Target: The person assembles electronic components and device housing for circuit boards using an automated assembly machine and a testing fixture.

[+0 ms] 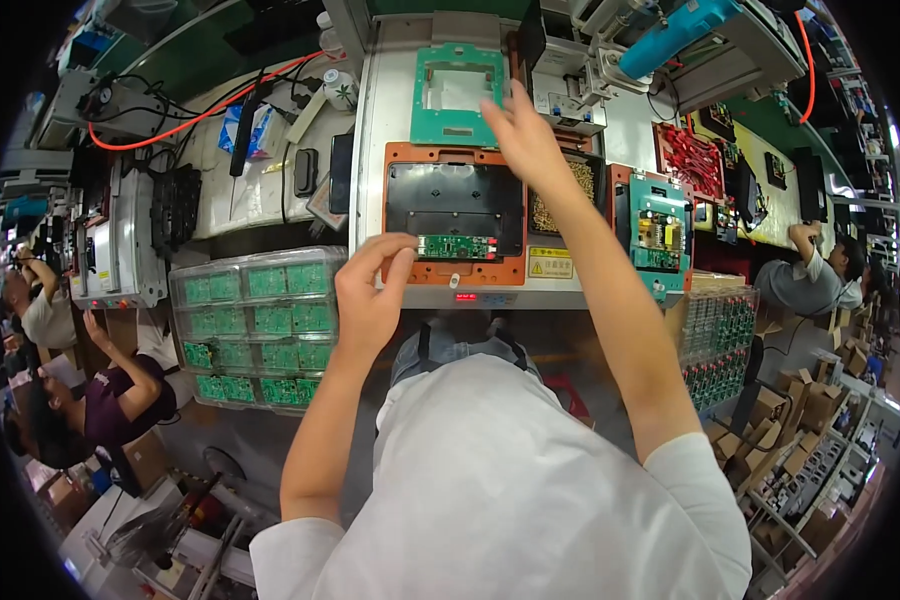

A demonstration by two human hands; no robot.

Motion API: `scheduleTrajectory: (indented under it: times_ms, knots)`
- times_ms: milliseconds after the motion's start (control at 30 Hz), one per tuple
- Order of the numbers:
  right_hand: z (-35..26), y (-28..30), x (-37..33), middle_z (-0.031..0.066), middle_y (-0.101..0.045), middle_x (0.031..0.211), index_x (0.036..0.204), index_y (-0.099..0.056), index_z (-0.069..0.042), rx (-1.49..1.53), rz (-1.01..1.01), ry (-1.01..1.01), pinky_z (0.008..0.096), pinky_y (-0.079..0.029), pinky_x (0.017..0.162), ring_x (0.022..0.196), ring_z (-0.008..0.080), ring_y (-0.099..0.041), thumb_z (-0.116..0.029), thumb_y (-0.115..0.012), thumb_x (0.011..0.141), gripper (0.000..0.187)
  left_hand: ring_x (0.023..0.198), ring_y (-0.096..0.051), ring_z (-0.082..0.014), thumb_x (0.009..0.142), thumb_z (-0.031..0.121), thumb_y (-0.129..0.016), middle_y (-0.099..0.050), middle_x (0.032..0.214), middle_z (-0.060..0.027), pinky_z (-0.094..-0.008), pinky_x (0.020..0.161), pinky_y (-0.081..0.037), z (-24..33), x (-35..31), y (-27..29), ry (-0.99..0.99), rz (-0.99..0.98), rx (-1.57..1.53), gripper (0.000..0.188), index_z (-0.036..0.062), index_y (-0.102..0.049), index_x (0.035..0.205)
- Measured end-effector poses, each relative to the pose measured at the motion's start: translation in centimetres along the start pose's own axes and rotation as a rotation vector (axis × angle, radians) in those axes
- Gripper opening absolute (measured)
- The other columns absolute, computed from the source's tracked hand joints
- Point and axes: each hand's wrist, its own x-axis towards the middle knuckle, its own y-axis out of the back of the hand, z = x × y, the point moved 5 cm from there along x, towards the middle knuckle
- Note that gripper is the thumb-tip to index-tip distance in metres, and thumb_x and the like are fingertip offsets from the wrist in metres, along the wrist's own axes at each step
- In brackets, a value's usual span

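A narrow green circuit board (457,246) lies along the near side of the black plate in an orange-framed fixture (454,202). My left hand (368,295) is at the board's left end, thumb and index finger closed together against it. Beyond the fixture, a teal frame (458,134) with a rectangular opening rests on the white bench. My right hand (520,135) reaches over to the frame's right edge with its fingers apart; whether the fingertips touch the frame is unclear.
Clear trays of green circuit boards (255,325) stand at the left. A bin of small brass-coloured parts (577,185) is under my right forearm. Right of it sits another teal-framed fixture (658,225) with a board, near red parts (692,158). Other people work at both sides.
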Motion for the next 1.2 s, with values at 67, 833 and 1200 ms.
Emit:
scheduleTrajectory:
  times_ms: [67, 833, 1200]
  knots:
    - [1.3, -0.3, 2.6, 0.0256, -0.057, 0.134, 0.149, -0.031, 0.004, -0.047, 0.040, -0.084, 0.0393, -0.048, 0.098, 0.114, 0.0302, -0.062, -0.040, -0.051, 0.102, 0.068, 0.087, -0.067, -0.0189, 0.101, 0.014, -0.056, -0.069, 0.104, -0.0144, -0.0302, 0.081, -0.055, 0.8, 0.4, -0.8, 0.065, -0.041, -0.132, 0.024, -0.0063, -0.067, 0.107]
    - [-2.6, -1.1, -14.5, 0.0152, -0.059, 0.081, 0.089, -0.060, -0.002, -0.508, -0.396, 0.541, 0.0458, -0.049, 0.065, 0.075, 0.0361, -0.061, -0.013, -0.071, 0.085, 0.016, 0.062, -0.062, -0.0416, 0.089, 0.041, -0.069, -0.063, 0.065, -0.0186, -0.0467, 0.058, -0.049, -2.5, 0.2, -2.6, 0.054, 0.079, 0.542, 0.042, 0.0044, -0.067, 0.068]
    - [0.3, 3.7, -13.5, 0.0144, -0.059, 0.078, 0.087, -0.057, 0.000, -0.421, -0.275, 0.391, 0.0398, -0.049, 0.060, 0.067, 0.0301, -0.061, -0.006, -0.071, 0.087, 0.015, 0.138, -0.037, -0.0443, 0.081, 0.016, -0.071, -0.039, 0.147, -0.0319, -0.0494, 0.114, -0.033, -22.4, -12.8, 28.8, 0.522, 0.737, 1.163, 0.066, -0.0054, -0.045, 0.137]
